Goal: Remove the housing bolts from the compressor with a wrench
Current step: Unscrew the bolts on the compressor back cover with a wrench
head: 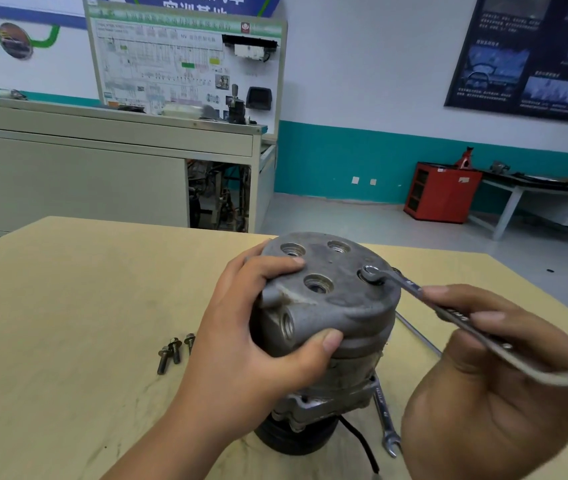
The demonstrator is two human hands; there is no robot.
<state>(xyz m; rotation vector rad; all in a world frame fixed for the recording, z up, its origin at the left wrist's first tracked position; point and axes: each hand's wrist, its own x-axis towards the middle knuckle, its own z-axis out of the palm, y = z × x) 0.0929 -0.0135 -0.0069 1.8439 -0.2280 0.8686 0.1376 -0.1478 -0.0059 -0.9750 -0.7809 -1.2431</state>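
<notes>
Head camera looks down on a grey metal compressor [327, 310] standing on end at the near middle of a pale wooden table [68, 306], its black pulley end down and its round cover facing up. The left hand [251, 327] grips the cover's left side, with fingers curled over the top edge and the thumb pressed against the rim. One bolt [370, 271] sits in the cover near its right edge, and the ring end of a wrench [410, 285] is fitted over its head. The right hand [494, 386] grips the wrench's handle with fingers curled round it, the handle running down to the right. Three round openings show elsewhere on the cover.

Three loose bolts [173, 349] lie together on the table just left of the left hand. A second wrench [384, 420] lies on the table just right of the compressor's base, open end nearest. A black cable [362, 445] trails from under the compressor toward the near edge. Across the room a red cabinet [442, 192] stands against a teal-banded wall.
</notes>
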